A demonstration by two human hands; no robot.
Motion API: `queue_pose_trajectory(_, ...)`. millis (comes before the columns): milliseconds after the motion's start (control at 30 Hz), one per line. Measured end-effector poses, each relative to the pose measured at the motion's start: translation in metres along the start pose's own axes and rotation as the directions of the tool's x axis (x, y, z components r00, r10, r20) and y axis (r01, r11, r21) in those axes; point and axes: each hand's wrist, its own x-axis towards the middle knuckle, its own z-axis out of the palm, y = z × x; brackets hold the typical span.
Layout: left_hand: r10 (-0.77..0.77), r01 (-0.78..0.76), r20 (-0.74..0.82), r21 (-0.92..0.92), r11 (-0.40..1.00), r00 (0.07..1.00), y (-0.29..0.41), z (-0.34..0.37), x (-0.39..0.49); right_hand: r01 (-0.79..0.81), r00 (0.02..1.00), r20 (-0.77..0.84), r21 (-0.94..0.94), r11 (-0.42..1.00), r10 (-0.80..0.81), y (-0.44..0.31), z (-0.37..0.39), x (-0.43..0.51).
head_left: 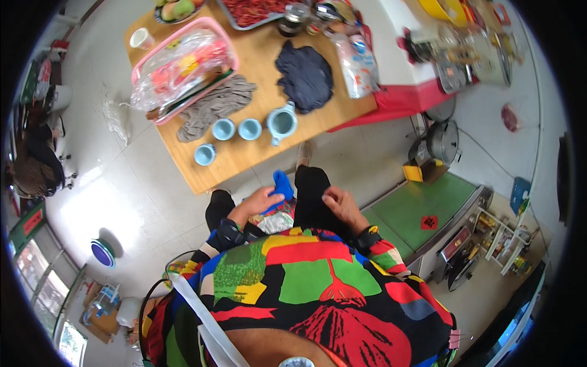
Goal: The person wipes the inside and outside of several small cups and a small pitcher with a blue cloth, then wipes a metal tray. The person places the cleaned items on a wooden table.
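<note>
My left hand (261,201) is closed around a piece of bright blue cloth (282,184) above my lap. Beneath it lie a red patterned cloth and a crumpled, shiny plastic bag (275,222). My right hand (341,205) rests by my right thigh, its fingers curled, with nothing seen in it. On the wooden table (321,124) before me stand light blue cups (250,129) and a light blue pitcher (282,123) with a spout and handle. A crumpled grey-brown cloth (215,108) and a dark navy cloth (305,75) lie behind them.
A pink plastic basket (236,50) holds plastic-wrapped packages. Farther back are a paper cup (141,38), a fruit plate (176,11) and a metal tray of red chillies (252,9). A green-topped surface (412,215) stands to my right. A purple-and-green round stool (102,253) is at left.
</note>
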Motion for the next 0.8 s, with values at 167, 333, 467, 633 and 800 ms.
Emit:
queue_pose_trajectory(167, 0.005, -0.019, -0.044, -0.324, 0.946, 0.999, 0.140, 0.092, 0.033, 0.133, 0.991, -0.059, 0.358, 0.924, -0.120, 0.001, -0.098, -0.018)
queue_pose_trajectory(333, 0.028, -0.025, 0.095, -0.028, 0.999, 0.995, 0.223, 0.164, 0.072, 0.314, 0.943, -0.096, 0.583, 0.750, -0.320, -0.006, -0.162, -0.027)
queue_pose_trajectory(467, 0.023, -0.062, 0.225, 0.170, 0.983, 0.974, 0.262, 0.174, 0.095, 0.265, 0.919, 0.088, 0.581, 0.769, -0.383, -0.001, -0.173, -0.022)
queue_pose_trajectory(633, 0.053, -0.202, 0.292, 0.511, 0.836, 0.955, 0.311, 0.181, 0.134, 0.245, 0.963, -0.100, 0.707, 0.664, -0.249, 0.013, -0.198, -0.023)
queue_pose_trajectory(800, 0.108, -0.153, 0.126, 0.431, 0.890, 0.986, 0.354, 0.207, 0.167, 0.331, 0.913, -0.407, 0.745, 0.579, 0.003, 0.031, -0.265, -0.037)
